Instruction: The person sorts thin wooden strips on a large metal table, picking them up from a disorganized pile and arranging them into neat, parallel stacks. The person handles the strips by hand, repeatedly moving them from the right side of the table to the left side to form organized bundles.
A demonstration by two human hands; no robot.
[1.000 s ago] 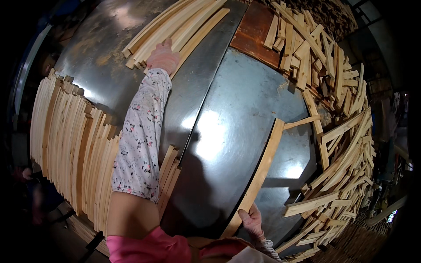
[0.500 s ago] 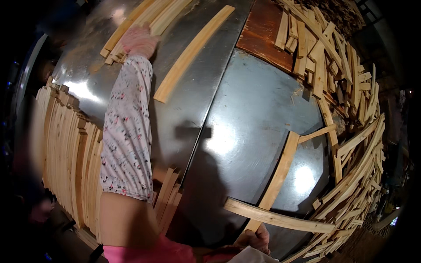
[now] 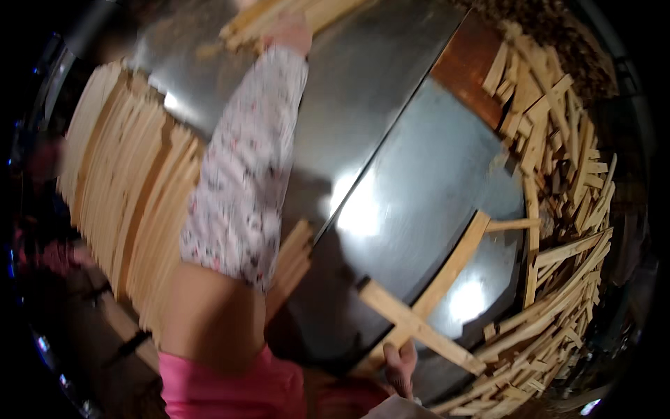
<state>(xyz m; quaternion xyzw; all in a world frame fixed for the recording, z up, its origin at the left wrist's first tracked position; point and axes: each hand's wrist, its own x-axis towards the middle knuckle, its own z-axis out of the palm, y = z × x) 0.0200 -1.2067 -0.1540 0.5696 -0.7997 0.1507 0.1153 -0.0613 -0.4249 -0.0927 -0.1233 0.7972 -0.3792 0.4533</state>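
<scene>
My left hand (image 3: 288, 33), in a flower-patterned sleeve cover (image 3: 244, 160), reaches far across the metal table onto a bundle of wooden strips (image 3: 331, 12). Its fingers are blurred and partly hidden. Close to my body, my right hand (image 3: 400, 363) is closed at the lower part of a long wooden strip (image 3: 450, 269), thumb up. A shorter-looking crosswise strip (image 3: 436, 338) lies over that long strip, just above my right hand. A thin piece (image 3: 513, 225) touches the long strip's far end.
A tall stack of wooden strips (image 3: 129, 174) stands at the left. Some strip ends (image 3: 292, 262) show beside my left arm. A large loose heap of strips (image 3: 558, 279) borders the right side. A reddish-brown board (image 3: 466, 66) lies at the far right of the metal table (image 3: 412, 150).
The view has swung, and everything sits turned in it. The single strip that lay beside the far bundle no longer shows. My left hand stays at the bundle, my right hand at the long strip.
</scene>
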